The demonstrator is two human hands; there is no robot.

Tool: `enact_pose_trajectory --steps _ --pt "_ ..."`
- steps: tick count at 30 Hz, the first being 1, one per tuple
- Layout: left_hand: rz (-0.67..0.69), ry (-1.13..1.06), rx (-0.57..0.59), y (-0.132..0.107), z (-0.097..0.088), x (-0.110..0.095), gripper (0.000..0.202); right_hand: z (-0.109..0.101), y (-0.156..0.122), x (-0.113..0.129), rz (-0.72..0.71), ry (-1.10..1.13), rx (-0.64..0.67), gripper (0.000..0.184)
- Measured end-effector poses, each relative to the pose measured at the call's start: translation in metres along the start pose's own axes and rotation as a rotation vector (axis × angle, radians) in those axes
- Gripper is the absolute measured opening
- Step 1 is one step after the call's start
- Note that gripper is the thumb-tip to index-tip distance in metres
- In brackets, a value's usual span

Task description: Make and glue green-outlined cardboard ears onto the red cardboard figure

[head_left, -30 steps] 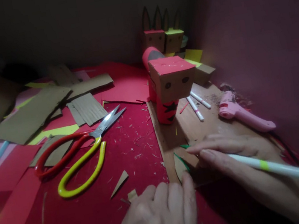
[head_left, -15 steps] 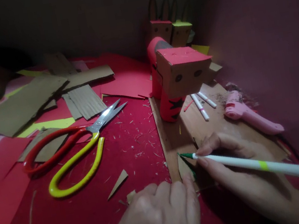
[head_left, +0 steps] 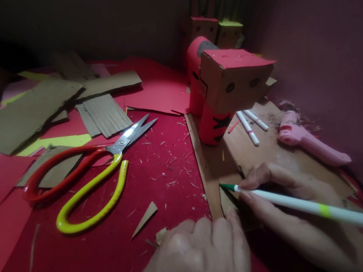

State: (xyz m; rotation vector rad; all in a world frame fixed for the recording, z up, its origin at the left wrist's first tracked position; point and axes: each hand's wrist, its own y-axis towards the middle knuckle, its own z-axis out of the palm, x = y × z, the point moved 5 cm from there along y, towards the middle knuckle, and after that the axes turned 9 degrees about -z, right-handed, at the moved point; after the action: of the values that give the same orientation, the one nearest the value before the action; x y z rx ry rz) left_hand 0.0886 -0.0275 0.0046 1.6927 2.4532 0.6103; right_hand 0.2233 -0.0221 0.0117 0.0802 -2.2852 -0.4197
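Observation:
My right hand [head_left: 290,203] grips a white marker [head_left: 319,210] with a green tip, the tip touching the top edge of a small pointed cardboard piece [head_left: 226,202]. That piece lies on a brown cardboard board [head_left: 268,154]. Curled over, my left hand [head_left: 202,258] presses its fingertips on the lower end of the small piece. Just beyond stands a red and brown cardboard animal figure [head_left: 226,91] with two dot eyes.
Scissors [head_left: 88,184] with red and yellow handles lie open on the red cloth at left. Cardboard sheets [head_left: 25,115] and coloured paper lie behind them. Two white markers [head_left: 251,126] and a pink glue gun [head_left: 308,142] rest on the board. More box figures [head_left: 215,28] stand at the back.
The marker turned from lying flat under my right fingers to a writing grip, its green tip now at the small piece's top edge. The view shifted slightly leftward.

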Motion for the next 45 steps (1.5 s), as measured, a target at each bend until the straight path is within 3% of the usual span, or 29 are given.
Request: enact_pose_trajectory --steps 7,11,15,21,28,34,40,45 --pt "0.018 -0.009 0.034 0.0 0.0 0.001 0.036 -0.001 0.0 0.003 -0.072 -0.06 -0.025 0.008" --pt "0.011 -0.014 0.055 0.0 -0.001 0.001 0.036 -0.001 -0.001 0.0 -0.02 -0.003 -0.001 0.01" --pt "-0.004 -0.02 0.007 0.0 0.0 0.001 0.033 0.001 -0.002 -0.003 0.044 0.029 0.02 0.01" --pt "-0.003 -0.019 -0.004 0.0 0.001 0.001 0.033 0.002 -0.002 -0.002 0.046 0.046 0.005 0.01" --pt "0.009 -0.003 -0.092 -0.001 0.003 0.0 0.032 -0.001 0.001 0.0 0.037 0.042 0.087 0.011" --pt "-0.002 -0.015 -0.074 -0.001 0.003 0.003 0.032 -0.001 0.0 -0.002 0.081 0.068 0.023 0.011" --pt "-0.015 0.025 0.035 -0.001 0.0 0.003 0.034 0.003 -0.005 -0.009 0.084 0.108 0.041 0.008" --pt "0.007 0.015 0.03 -0.003 -0.002 0.002 0.033 0.004 -0.004 -0.01 0.089 0.123 0.052 0.009"
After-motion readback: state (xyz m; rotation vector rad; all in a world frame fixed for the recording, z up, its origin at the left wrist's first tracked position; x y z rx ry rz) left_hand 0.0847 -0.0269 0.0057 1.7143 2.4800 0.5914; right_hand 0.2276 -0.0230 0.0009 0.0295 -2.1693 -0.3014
